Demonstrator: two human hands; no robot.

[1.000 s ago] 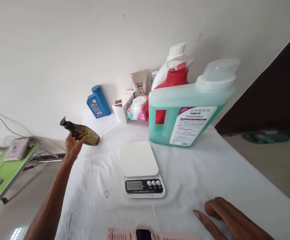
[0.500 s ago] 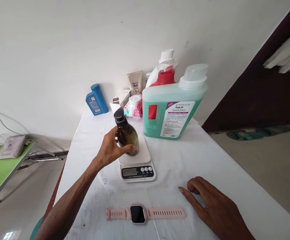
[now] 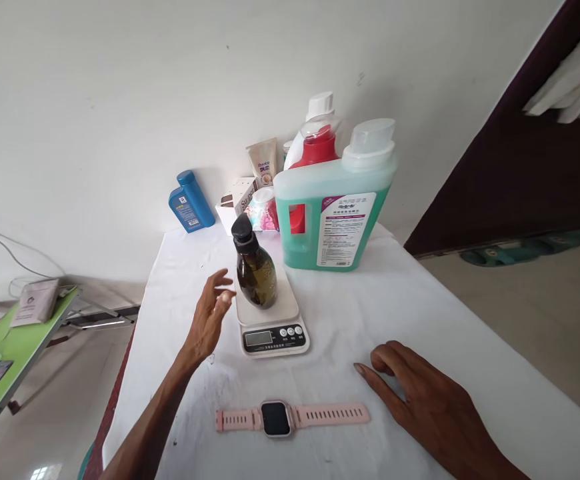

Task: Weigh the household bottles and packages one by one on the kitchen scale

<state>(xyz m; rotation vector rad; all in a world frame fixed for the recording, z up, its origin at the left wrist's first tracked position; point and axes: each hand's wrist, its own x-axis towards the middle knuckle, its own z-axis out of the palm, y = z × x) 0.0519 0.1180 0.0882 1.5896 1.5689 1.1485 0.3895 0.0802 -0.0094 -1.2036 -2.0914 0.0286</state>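
Observation:
A dark green pump bottle (image 3: pixel 256 277) with a black top stands on the white kitchen scale (image 3: pixel 290 310). Just left of the bottle is my left hand (image 3: pixel 210 313), its fingers apart and holding nothing. The scale's display and its round buttons face me; no reading can be made out. In front of the scale a pink smartwatch (image 3: pixel 275 419) lies flat with its strap stretched out. My right hand (image 3: pixel 427 400) rests on the white cloth to the right of the watch, thumb stretched out and fingers loosely bent, with nothing in it.
Behind the scale stand a large jug of green liquid (image 3: pixel 300 247), a red bottle (image 3: pixel 315 152), a Rejoice tube (image 3: pixel 263 160) and a small box (image 3: pixel 244 195). A blue bottle (image 3: pixel 191 203) leans by the wall. At left is a green table (image 3: pixel 35 340).
My left hand has let go of the pump bottle and drawn back to the left. The bottle now stands by itself on the scale. My right hand has stayed in place on the cloth.

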